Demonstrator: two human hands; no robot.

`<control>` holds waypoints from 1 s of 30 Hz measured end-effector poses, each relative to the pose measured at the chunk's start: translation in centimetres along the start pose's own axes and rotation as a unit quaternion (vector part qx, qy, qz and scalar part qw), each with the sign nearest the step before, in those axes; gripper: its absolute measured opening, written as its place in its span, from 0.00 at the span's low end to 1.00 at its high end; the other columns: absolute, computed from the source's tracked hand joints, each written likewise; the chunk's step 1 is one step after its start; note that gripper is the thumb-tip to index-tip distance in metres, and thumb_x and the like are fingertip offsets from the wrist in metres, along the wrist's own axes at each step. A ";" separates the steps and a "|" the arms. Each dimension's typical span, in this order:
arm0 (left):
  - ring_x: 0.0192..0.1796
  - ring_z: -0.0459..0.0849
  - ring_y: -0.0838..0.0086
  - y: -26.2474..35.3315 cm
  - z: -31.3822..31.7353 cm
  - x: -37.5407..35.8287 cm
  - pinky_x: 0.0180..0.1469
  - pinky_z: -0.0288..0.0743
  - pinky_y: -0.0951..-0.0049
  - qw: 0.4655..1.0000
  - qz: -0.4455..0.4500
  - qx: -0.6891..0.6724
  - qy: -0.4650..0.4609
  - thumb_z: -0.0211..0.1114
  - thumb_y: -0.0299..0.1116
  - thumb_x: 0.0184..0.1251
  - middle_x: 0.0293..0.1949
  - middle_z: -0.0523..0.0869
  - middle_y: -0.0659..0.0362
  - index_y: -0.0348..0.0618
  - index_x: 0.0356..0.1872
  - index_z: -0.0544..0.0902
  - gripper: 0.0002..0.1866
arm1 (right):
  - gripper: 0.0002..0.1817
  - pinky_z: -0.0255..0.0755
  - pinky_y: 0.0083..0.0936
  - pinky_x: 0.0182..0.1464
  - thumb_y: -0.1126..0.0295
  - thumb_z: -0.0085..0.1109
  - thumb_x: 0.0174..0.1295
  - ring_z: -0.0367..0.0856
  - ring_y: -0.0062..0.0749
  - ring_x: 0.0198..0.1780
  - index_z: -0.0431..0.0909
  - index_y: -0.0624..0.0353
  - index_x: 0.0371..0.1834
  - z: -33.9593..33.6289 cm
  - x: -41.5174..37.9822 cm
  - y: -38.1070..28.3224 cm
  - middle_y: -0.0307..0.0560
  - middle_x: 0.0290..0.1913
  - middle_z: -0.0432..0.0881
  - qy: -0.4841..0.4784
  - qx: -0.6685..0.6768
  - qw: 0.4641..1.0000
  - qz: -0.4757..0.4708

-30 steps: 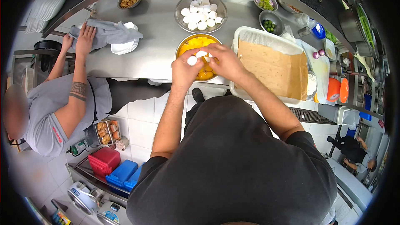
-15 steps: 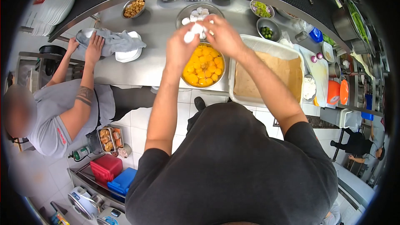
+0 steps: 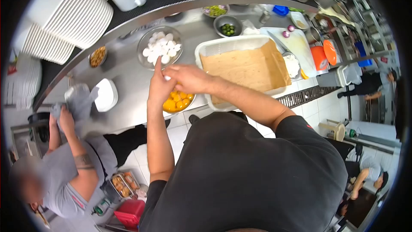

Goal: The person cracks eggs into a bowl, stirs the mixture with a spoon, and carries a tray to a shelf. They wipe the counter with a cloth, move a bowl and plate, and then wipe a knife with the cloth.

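Note:
My left hand point(image 3: 160, 87) and my right hand point(image 3: 189, 78) meet above a bowl of egg yolks point(image 3: 177, 103). A white egg point(image 3: 167, 77) shows in part between them, pressed by the fingers of both hands; most of it is hidden. The left index finger points up toward a clear bowl point(image 3: 140, 56) heaped with white eggs point(image 3: 162, 46), while the right fingers curl in over the left palm. Both hands overlap the upper part of the yolk bowl in this view.
Right of the yolks stands a white tray point(image 3: 240, 40) lined with brown paper point(image 3: 242, 66). A bowl of green limes point(image 3: 227, 29) sits behind it. White dishes point(image 3: 106, 95) are stacked left, near a person point(image 3: 86, 159) handling a grey cloth point(image 3: 81, 107). A shelf point(image 3: 189, 5) overhangs the counter.
The view has swung, shifting the counter leftward. My hands have come down from over the egg bowl's edge to above the yolks, and less white shows between them. The other person's hands have drawn closer together on the cloth.

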State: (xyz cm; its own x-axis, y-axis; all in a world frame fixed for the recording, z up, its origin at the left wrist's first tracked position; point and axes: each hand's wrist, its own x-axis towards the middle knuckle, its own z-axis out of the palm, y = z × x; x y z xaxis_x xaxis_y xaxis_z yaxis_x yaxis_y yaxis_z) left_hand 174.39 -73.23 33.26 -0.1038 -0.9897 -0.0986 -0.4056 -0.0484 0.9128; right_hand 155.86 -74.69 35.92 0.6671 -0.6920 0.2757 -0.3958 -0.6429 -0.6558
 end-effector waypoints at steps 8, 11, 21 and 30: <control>0.47 0.86 0.73 4.5 0.4 -1.5 0.49 0.83 0.72 0.995 -0.007 -0.082 -0.062 0.78 0.41 0.68 0.64 0.81 0.49 0.39 0.82 0.60 0.47 | 0.26 0.82 0.38 0.58 0.67 0.73 0.61 0.84 0.47 0.58 0.80 0.59 0.63 -7.1 -3.5 -0.5 0.53 0.61 0.82 0.271 -0.018 0.959 0.083; 0.44 0.80 0.81 5.1 0.0 -2.4 0.49 0.80 0.75 0.996 0.010 -0.067 -0.061 0.72 0.36 0.74 0.65 0.81 0.52 0.43 0.80 0.65 0.38 | 0.26 0.78 0.32 0.56 0.74 0.75 0.60 0.82 0.43 0.56 0.80 0.62 0.63 -15.0 -3.2 -1.7 0.52 0.57 0.83 0.488 -0.160 0.857 -0.047; 0.47 0.84 0.74 5.1 0.5 -3.9 0.53 0.81 0.71 0.996 -0.008 -0.071 -0.051 0.75 0.34 0.71 0.64 0.81 0.52 0.42 0.79 0.68 0.38 | 0.24 0.79 0.30 0.53 0.70 0.62 0.76 0.80 0.32 0.51 0.70 0.65 0.71 -17.8 -3.3 0.8 0.51 0.58 0.77 0.641 0.001 0.767 -0.033; 0.46 0.84 0.75 3.0 -0.4 -5.7 0.53 0.81 0.71 0.996 -0.057 -0.052 -0.036 0.73 0.37 0.74 0.65 0.81 0.51 0.42 0.78 0.68 0.36 | 0.18 0.74 0.31 0.39 0.56 0.36 0.86 0.74 0.31 0.34 0.68 0.60 0.52 -15.2 -5.1 8.4 0.54 0.43 0.80 0.488 0.706 0.458 0.233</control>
State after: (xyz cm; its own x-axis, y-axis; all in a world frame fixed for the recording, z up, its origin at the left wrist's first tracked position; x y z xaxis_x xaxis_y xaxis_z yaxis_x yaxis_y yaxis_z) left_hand 174.14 -67.75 36.74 -0.1278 -0.9650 -0.2288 -0.3219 -0.1779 0.9299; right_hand 139.53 -81.55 39.69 -0.1542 -0.9062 -0.3937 0.9098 0.0252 -0.4143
